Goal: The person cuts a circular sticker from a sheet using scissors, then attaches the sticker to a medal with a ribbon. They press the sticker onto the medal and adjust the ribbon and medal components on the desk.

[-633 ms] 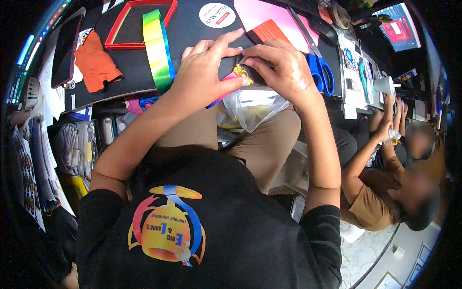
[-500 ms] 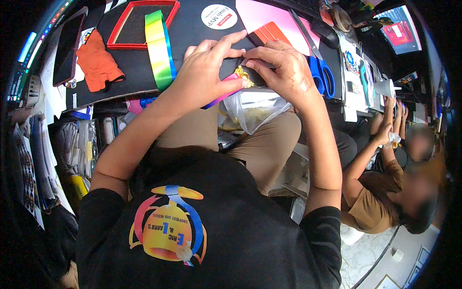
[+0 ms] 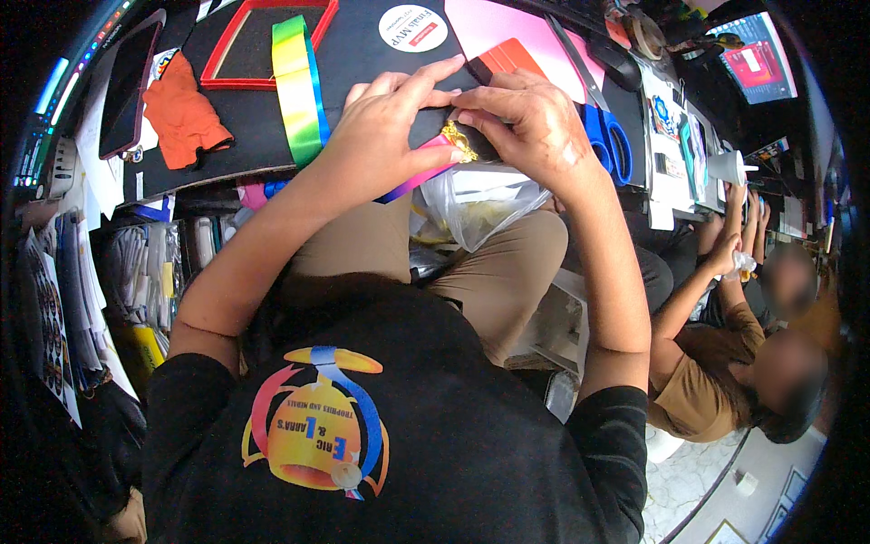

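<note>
A gold medal (image 3: 460,142), only partly visible, lies between my hands near the table's front edge. Its ribbon shows as a pink-to-purple strip (image 3: 437,166) under my left hand (image 3: 385,136) and as a green, yellow and blue loop (image 3: 299,95) on the table. My left thumb presses on the medal's edge, with the index finger stretched past it. With thumb and index finger pinched together just above the medal, my right hand (image 3: 530,127) holds something too small to make out. Below hangs a clear plastic bag (image 3: 480,204) over my lap.
At the back are a red-rimmed box (image 3: 210,77), a round white sticker (image 3: 412,29) and a red flat piece (image 3: 509,60) on pink paper (image 3: 480,20). Blue-handled scissors (image 3: 619,150) lie right, orange cloth (image 3: 184,113) and a phone (image 3: 130,86) left. Co-workers (image 3: 716,363) sit right.
My right thumb and index finger have shifted slightly left over the medal, their tips closer to my left fingers. My left hand stays almost in place.
</note>
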`<state>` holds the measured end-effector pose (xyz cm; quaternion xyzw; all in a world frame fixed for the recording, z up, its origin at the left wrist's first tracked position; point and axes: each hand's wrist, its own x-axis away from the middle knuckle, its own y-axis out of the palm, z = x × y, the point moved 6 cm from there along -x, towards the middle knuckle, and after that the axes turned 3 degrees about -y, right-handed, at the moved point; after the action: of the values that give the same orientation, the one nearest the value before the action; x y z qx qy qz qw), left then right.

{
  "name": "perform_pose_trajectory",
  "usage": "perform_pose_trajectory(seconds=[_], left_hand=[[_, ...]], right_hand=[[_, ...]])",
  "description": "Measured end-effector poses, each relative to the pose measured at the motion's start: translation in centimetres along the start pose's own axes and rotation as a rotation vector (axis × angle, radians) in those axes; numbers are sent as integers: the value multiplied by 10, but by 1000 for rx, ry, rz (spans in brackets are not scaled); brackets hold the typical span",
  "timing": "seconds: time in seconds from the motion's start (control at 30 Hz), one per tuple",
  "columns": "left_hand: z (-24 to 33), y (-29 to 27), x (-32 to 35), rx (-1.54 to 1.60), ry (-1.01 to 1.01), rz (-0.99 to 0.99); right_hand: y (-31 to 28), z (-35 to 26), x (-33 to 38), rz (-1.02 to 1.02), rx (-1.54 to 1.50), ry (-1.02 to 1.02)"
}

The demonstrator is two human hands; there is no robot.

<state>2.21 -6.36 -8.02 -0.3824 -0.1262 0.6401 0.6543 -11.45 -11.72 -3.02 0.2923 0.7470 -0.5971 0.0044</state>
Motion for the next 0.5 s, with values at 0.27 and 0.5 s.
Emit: perform_pose_trajectory(seconds=[0.27, 0.5], left_hand=[[0, -6, 0, -26, 13, 108], [-2, -4, 2, -50, 44, 98]], right_hand=[[0, 3, -1, -31, 24, 51], [-2, -2, 0, -43, 40, 66]])
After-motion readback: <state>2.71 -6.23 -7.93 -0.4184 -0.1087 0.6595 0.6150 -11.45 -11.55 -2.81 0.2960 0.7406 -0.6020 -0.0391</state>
